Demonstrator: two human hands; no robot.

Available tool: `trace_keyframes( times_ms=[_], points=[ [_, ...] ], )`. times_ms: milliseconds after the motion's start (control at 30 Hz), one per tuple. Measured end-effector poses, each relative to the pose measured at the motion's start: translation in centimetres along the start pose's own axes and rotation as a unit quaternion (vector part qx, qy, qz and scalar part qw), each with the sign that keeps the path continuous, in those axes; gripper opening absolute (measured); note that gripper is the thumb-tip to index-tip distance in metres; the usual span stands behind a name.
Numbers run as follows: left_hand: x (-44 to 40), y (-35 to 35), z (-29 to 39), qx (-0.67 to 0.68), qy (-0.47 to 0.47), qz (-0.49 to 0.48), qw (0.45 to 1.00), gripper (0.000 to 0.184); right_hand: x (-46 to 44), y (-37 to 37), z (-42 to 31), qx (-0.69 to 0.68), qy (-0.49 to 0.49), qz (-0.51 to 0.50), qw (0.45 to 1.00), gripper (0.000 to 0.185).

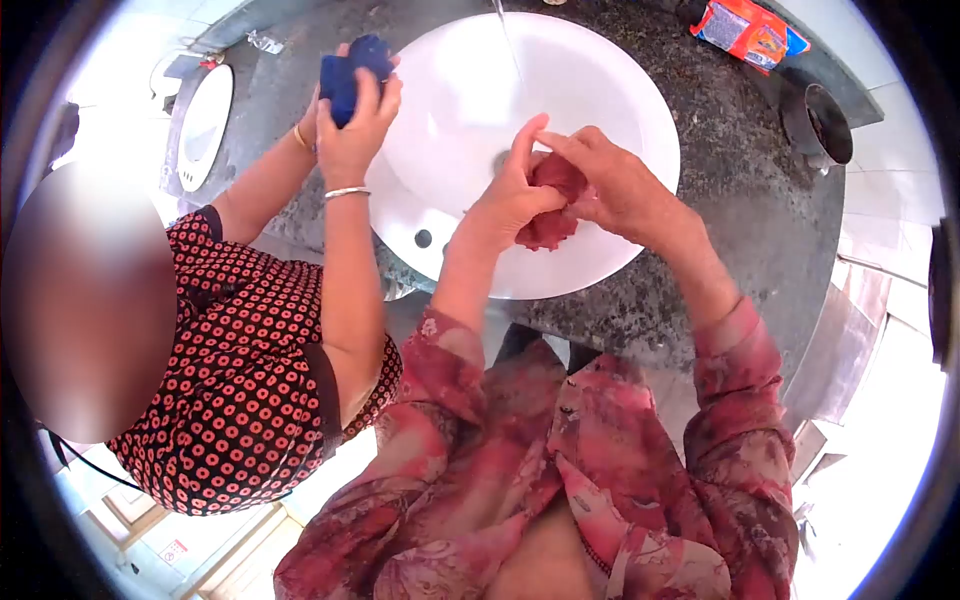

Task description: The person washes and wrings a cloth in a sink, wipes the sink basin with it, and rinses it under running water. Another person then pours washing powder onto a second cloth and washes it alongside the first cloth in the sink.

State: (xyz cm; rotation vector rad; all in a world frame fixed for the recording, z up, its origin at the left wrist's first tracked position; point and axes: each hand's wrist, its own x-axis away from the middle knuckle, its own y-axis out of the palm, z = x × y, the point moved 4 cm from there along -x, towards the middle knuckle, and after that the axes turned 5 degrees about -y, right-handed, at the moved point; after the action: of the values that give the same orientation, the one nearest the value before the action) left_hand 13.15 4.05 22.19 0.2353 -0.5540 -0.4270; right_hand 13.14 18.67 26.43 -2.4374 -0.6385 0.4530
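Over the white sink basin, a bunched dark-red cloth (560, 178) is held between my two hands. My left hand (508, 200) grips it from the left, its thumb across the cloth and its index finger stretched upward. From the right, my right hand (622, 185) pinches the cloth, fingertips close to my left index finger. Part of the cloth hangs below my fingers. A thin stream of water (507, 40) falls at the back of the basin (620, 90), apart from the cloth.
At the left, a person in a patterned top (250, 370) holds a blue cloth (345, 85) by the basin's edge. On the dark stone counter (740, 190) are a red-and-blue packet (750, 35) and a dark pot (815, 125). Another basin (205, 125) is at the far left.
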Motion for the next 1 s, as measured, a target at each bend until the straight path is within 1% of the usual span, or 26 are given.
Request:
trace_keyframes(
  times_ms=[67, 100, 133, 167, 200, 233, 267, 300, 333, 367, 400, 433, 467, 500, 533, 567, 633, 667, 700, 767, 800, 867, 900, 933, 967, 1000],
  points=[
    [0.3, 0.0, -0.2, 0.019, 0.019, -0.014, 1.0, 0.091, 0.2, 0.7, -0.1, 0.011, 0.024, -0.025, 0.999, 0.06],
    [0.6, 0.1, -0.1, 0.028, 0.028, -0.022, 0.999, 0.1, 0.3, 1.0, 0.0, 0.059, 0.016, -0.017, 0.998, 0.052],
    [0.2, 0.2, -0.2, 0.032, 0.075, 0.0, 0.997, 0.092, 0.4, 1.2, 0.0, 0.107, 0.007, -0.009, 0.994, 0.044],
    [-0.2, 0.0, -0.2, 0.035, 0.121, 0.022, 0.992, 0.084, 0.4, 1.1, 0.2, 0.106, 0.007, -0.009, 0.994, 0.044],
    [-0.6, -0.7, -0.7, 0.034, 0.12, 0.022, 0.992, 0.084, 0.5, 0.8, 0.5, 0.128, 0.013, 0.028, 0.991, 0.037],
    [-0.9, -2.3, -1.4, 0.06, 0.129, 0.1, 0.985, 0.077, 0.7, 0.4, 0.6, 0.148, 0.02, 0.064, 0.987, 0.029],
    [-0.8, -3.3, -1.6, 0.085, 0.139, 0.177, 0.971, 0.07, 0.7, 0.4, 0.4, 0.147, 0.021, 0.065, 0.987, 0.029],
    [-0.6, -3.4, -2.0, 0.084, 0.138, 0.175, 0.971, 0.07, 0.6, -0.1, -0.3, 0.164, 0.005, 0.1, 0.981, 0.026],
    [-0.3, -3.6, -3.2, 0.171, 0.075, 0.203, 0.961, 0.065, 0.5, -0.4, -1.0, 0.181, -0.011, 0.135, 0.974, 0.023],
    [0.3, -3.6, -4.3, 0.255, 0.01, 0.229, 0.939, 0.062, 0.4, -0.1, -1.4, 0.181, -0.01, 0.136, 0.974, 0.023],
    [0.5, -2.4, -4.9, 0.321, -0.023, 0.112, 0.94, 0.068, 0.4, 0.3, -2.4, 0.213, -0.05, 0.155, 0.963, 0.022],
    [0.5, -1.8, -5.3, 0.321, -0.024, 0.113, 0.94, 0.068, 0.7, 0.5, -3.3, 0.244, -0.091, 0.174, 0.95, 0.022],
    [0.3, -0.5, -5.0, 0.396, -0.009, 0.042, 0.917, 0.069, 1.1, 1.4, -3.7, 0.243, -0.1, 0.143, 0.954, 0.023],
    [-0.2, 0.9, -4.7, 0.467, 0.005, -0.029, 0.884, 0.07, 1.6, 2.0, -4.5, 0.231, -0.136, 0.131, 0.955, 0.024],
    [-0.9, 1.7, -4.0, 0.433, 0.099, -0.067, 0.893, 0.071, 2.3, 2.9, -5.0, 0.225, -0.145, 0.104, 0.958, 0.024],
    [-0.9, 1.6, -4.0, 0.436, 0.099, -0.067, 0.892, 0.071, 3.1, 3.7, -5.4, 0.218, -0.155, 0.076, 0.96, 0.023],
    [-0.7, 1.3, -4.7, 0.47, -0.003, -0.04, 0.882, 0.071, 4.6, 4.6, -5.8, 0.21, -0.163, 0.072, 0.961, 0.023],
    [-1.1, 1.2, -4.7, 0.483, 0.023, -0.114, 0.868, 0.059, 5.0, 4.9, -5.9, 0.203, -0.171, 0.069, 0.962, 0.023],
    [-1.3, 0.8, -5.4, 0.483, 0.02, -0.113, 0.868, 0.059, 5.2, 4.9, -6.0, 0.201, -0.169, 0.069, 0.962, 0.023],
    [-1.2, 0.2, -6.1, 0.512, 0.028, -0.115, 0.851, 0.047, 5.4, 4.4, -6.1, 0.23, -0.138, 0.089, 0.959, 0.025],
    [-1.3, -0.4, -6.2, 0.496, 0.022, -0.055, 0.866, 0.036, 5.3, 4.3, -6.2, 0.231, -0.136, 0.089, 0.959, 0.025],
    [-1.6, -0.6, -5.9, 0.491, 0.044, -0.037, 0.869, 0.035, 5.2, 3.4, -5.3, 0.142, -0.043, 0.153, 0.977, 0.03],
    [-1.7, -0.7, -5.7, 0.485, 0.068, -0.018, 0.871, 0.034, 5.2, 3.2, -4.9, 0.141, -0.043, 0.152, 0.977, 0.03],
    [-2.0, -0.9, -5.9, 0.477, 0.056, 0.03, 0.877, 0.036, 5.2, 2.9, -3.1, -0.011, 0.058, 0.178, 0.982, 0.032],
    [-2.3, -0.6, -5.5, 0.476, 0.056, 0.03, 0.877, 0.036, 5.3, 2.9, -1.1, -0.162, 0.156, 0.197, 0.954, 0.035],
    [-2.3, -0.6, -5.4, 0.482, 0.052, 0.062, 0.872, 0.038, 5.4, 3.2, 0.6, -0.303, 0.212, 0.199, 0.908, 0.036]
  ],
)
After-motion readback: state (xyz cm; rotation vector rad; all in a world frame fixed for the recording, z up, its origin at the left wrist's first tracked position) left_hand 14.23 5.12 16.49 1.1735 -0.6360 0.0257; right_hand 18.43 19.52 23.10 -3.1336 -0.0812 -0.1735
